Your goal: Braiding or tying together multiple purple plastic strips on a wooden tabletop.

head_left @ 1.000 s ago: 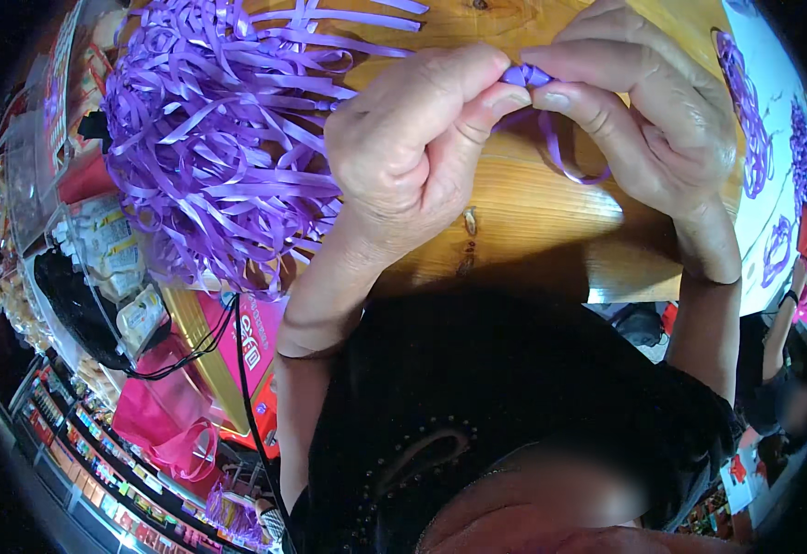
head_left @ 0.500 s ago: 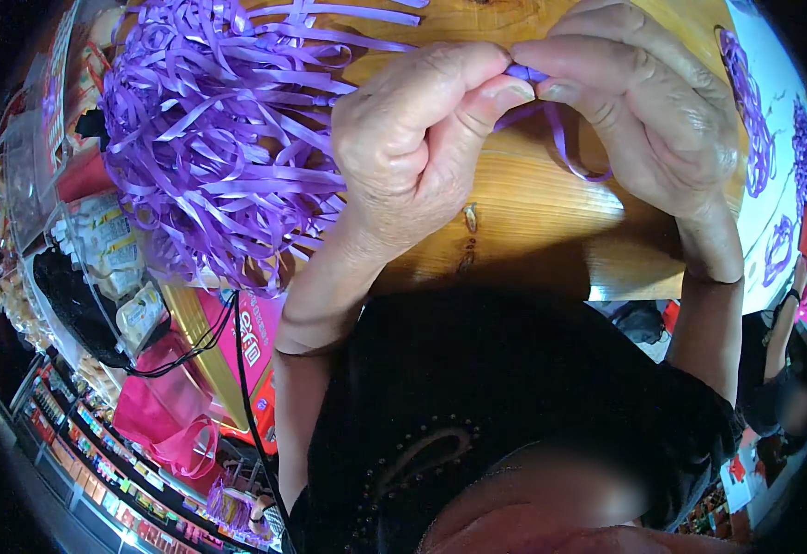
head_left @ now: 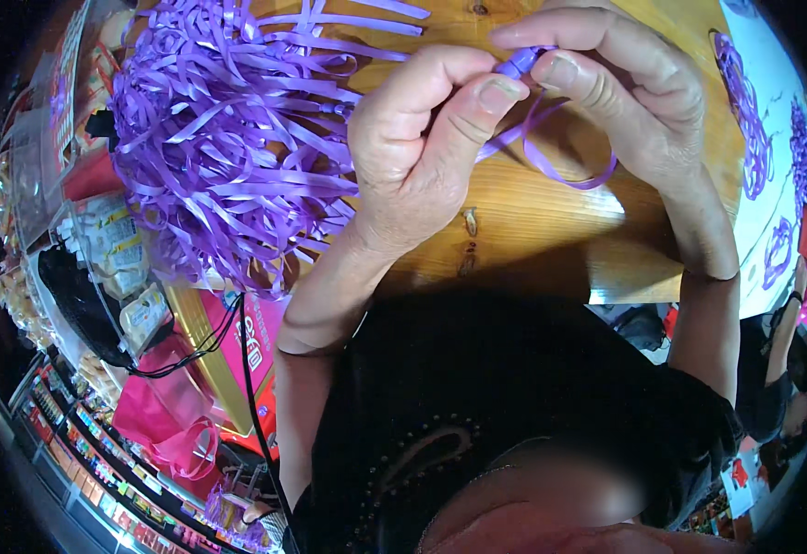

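Note:
A purple ribbon (head_left: 521, 62) is pinched between my two hands above the wooden table (head_left: 514, 235), with a short wound or folded part showing at the fingertips. My left hand (head_left: 426, 138) holds its left end between thumb and bent forefinger. On the other side my right hand (head_left: 634, 106) grips it with thumb and forefinger. A loose loop of the same ribbon hangs below the fingers and curls over the wood. To the left of my left hand lies a big heap of purple ribbons (head_left: 228, 138), several strands reaching toward that hand.
More purple ribbon bundles (head_left: 745, 120) lie on a white surface (head_left: 759, 254) to the right. Clear plastic packs (head_left: 112, 245), a pink bag (head_left: 158, 406) and a pink-and-gold box (head_left: 260, 342) crowd the left. Another person's arm (head_left: 780, 332) shows at the far right.
My fingertips have parted slightly and tilted, so more of the wound ribbon shows between them. My right hand has shifted left a little, and the hanging loop is wider.

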The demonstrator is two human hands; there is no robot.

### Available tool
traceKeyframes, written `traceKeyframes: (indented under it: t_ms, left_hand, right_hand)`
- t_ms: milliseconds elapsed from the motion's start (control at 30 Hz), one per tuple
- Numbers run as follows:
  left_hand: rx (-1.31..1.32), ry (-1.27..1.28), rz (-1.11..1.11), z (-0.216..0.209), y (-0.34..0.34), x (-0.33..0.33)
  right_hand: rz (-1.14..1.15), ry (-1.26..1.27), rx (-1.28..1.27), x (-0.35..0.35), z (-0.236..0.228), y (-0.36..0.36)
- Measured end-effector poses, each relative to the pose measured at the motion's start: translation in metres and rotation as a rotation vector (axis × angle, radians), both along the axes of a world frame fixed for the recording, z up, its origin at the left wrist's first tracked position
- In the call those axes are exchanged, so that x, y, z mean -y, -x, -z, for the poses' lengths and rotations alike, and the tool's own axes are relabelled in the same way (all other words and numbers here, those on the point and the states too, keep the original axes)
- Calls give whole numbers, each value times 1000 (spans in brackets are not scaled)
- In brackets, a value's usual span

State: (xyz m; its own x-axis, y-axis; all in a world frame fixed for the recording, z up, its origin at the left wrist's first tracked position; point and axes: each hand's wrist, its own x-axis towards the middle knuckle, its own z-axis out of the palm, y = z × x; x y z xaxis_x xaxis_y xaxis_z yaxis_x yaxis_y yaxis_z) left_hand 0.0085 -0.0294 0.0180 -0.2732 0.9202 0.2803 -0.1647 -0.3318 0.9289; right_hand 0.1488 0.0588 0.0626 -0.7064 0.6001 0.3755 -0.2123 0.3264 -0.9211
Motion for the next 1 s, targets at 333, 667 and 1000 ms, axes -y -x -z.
traceKeyframes:
  t_ms: [333, 667, 1000]
  left_hand:
    - [-100, 0, -60, 1, 3, 2]
    - [-352, -252, -205, 3, 3, -7]
    - [-403, -279, -218, 6, 16, -4]
  right_hand:
    - [-39, -213, 77, -5, -10, -3]
    - [-62, -421, 165, -13, -18, -9]
    - [141, 861, 224, 7, -26, -4]
